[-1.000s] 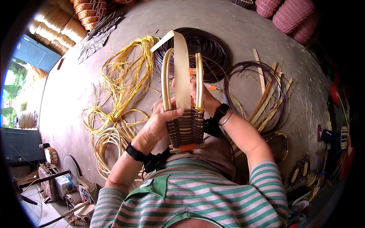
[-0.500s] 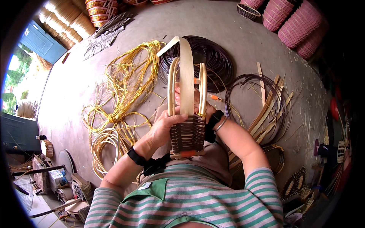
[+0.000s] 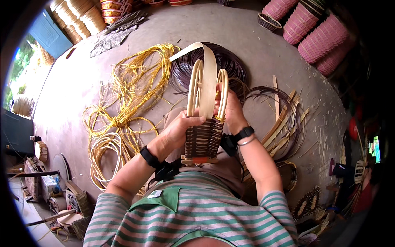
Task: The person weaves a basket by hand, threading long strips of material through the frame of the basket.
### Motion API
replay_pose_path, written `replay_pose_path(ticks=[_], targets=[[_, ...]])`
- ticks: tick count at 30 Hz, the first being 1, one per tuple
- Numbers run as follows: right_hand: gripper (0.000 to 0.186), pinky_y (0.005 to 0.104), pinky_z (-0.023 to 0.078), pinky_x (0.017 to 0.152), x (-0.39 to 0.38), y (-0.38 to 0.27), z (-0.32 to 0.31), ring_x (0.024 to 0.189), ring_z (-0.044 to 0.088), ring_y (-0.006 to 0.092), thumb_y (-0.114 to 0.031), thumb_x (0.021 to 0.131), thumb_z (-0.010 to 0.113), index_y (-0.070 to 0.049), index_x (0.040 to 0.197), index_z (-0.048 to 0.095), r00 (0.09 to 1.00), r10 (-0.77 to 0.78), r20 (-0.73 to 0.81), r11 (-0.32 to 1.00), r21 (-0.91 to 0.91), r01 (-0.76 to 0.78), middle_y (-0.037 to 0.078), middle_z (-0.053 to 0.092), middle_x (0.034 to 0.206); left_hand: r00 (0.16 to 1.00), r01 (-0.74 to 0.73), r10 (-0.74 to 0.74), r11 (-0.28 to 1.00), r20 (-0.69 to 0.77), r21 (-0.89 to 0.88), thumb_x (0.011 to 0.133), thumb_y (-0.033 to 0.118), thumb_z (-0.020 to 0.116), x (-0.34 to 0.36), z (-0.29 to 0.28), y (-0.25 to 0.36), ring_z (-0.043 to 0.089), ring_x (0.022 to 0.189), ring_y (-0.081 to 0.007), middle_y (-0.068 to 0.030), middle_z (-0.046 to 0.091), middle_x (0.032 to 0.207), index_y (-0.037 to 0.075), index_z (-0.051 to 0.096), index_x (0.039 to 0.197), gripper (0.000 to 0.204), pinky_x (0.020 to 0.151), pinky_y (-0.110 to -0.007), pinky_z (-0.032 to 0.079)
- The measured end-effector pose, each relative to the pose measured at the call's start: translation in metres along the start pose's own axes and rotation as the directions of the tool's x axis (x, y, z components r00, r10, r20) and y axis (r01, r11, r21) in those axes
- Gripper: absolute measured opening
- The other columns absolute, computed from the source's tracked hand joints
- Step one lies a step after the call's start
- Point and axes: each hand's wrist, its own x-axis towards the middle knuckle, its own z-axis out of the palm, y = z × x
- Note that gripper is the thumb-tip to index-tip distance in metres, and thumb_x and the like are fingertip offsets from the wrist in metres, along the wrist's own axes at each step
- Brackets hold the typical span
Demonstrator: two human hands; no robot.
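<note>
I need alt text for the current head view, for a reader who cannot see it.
A person's left hand grips a brown woven piece with pale bent rods and a wide pale strip, while the right hand touches the rods. Beyond, gold cord and a dark coil lie on the floor; pink baskets are stacked upper right.

Cannot make out most fingers of the left hand (image 3: 177, 128) behind the basket (image 3: 201, 139), parts of the right hand (image 3: 233, 112) behind a hoop (image 3: 223, 95), the orange baskets (image 3: 111, 11) beyond the upper edge, or dim clutter (image 3: 346, 173) at right.
</note>
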Motion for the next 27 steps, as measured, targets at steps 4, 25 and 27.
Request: replay_pose_path(ticks=[4,25,27], targets=[[0.029,0.0243,0.049,0.063,-0.01,-0.012,0.0,0.065,0.055,0.0122,-0.034,0.094,0.053,-0.007,0.089,0.06,0.977,-0.2,-0.07,0.976,0.076,0.206,0.002,0.057,0.074,0.999,-0.024,0.025,0.999,0.037,-0.033,0.083,0.011,0.063,0.003,-0.003,-0.003,0.064,0.09,-0.0189,-0.0116,0.064,0.102,-0.002,0.053,0.117,0.038,0.081,-0.031,0.052],[0.026,0.0281,0.036,0.043,-0.081,-0.039,0.055,0.045,0.045,0.0072,-0.011,0.086,0.063,0.005,0.067,0.053,0.836,-0.498,0.232,0.234,-0.892,0.387,0.01,0.051,0.05,0.994,-0.011,-0.002,0.994,0.107,0.113,0.086,0.012,0.062,0.006,-0.009,0.004,0.064,0.077,-0.0124,-0.0073,0.065,0.093,-0.003,0.056,0.113,0.032,0.072,-0.026,0.052],[0.025,0.0282,0.036,0.044,-0.084,-0.035,0.058,0.045,0.045,0.009,-0.01,0.087,0.06,0.003,0.068,0.051,0.843,-0.509,0.175,0.363,-0.844,0.395,0.009,0.052,0.05,0.996,-0.018,0.008,0.993,0.088,0.116,0.086,0.012,0.063,0.006,-0.005,0.008,0.064,0.074,-0.0119,-0.0066,0.066,0.09,-0.003,0.059,0.108,0.027,0.07,-0.025,0.052]])
